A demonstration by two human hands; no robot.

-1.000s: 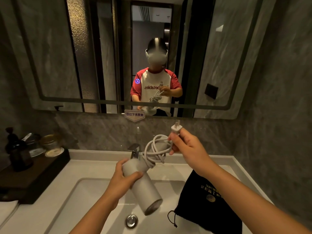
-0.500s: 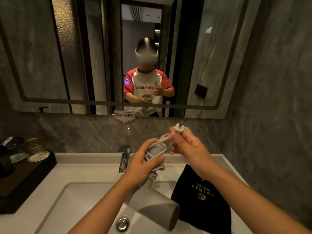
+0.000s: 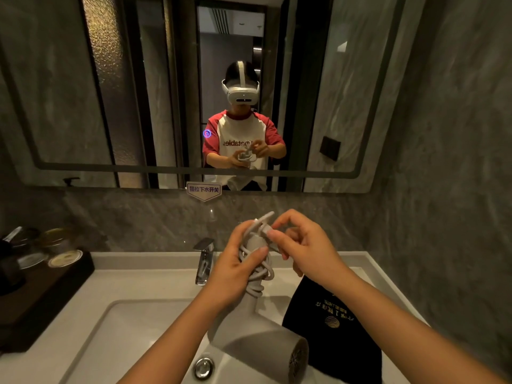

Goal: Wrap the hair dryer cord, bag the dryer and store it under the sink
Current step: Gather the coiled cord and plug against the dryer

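Note:
A grey hair dryer point(image 3: 257, 345) hangs barrel-down over the basin, its handle pointing up. My left hand point(image 3: 235, 270) is closed around the handle, pressing the white cord point(image 3: 259, 275) that is coiled round it. My right hand point(image 3: 299, 245) pinches the white plug point(image 3: 264, 225) at the top end of the handle, close against my left fingers. A black drawstring bag point(image 3: 335, 328) with gold print lies flat on the counter to the right of the basin.
The white sink point(image 3: 133, 331) has a chrome faucet point(image 3: 204, 260) at the back and a drain point(image 3: 204, 368) below the dryer. A dark tray point(image 3: 44, 295) with jars and a bottle stands at the left. A wide mirror point(image 3: 138, 92) fills the wall.
The loose cord loops have been drawn tight around the handle. My left hand slid up onto the coils, my right hand brought the plug in close, and the dryer barrel swung lower and rightward.

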